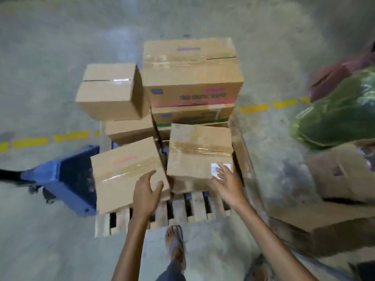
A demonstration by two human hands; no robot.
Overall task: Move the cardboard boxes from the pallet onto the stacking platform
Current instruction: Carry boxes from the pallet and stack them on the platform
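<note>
On the grey concrete floor (50, 57), a slatted wooden pallet (194, 207) carries several brown cardboard boxes sealed with clear tape. At its left edge a blue plastic platform trolley (69, 179) stands against it, partly tucked under the near-left box. At the far-left corner a plain brown carton (110, 92) sits on top of another box. At the near-left corner a tilted brown box with red lettering (123, 171) overhangs the pallet's left edge. The left hand (147, 191) lies on that box's near right corner, fingers spread and open, thumb towards the gap between the two near boxes. A sandalled foot (175, 244) stands just short of the pallet's near edge. Along the far edge a large printed carton with a pink band (192, 76) tops a stack. At the near-right a brown box with a white label (199, 153) rests flat. The right hand (228, 181) hovers open over its near right corner, fingers apart by the label; contact is unclear. Right of the pallet lie a green bundle (341, 114) and loose cartons (341, 175).
</note>
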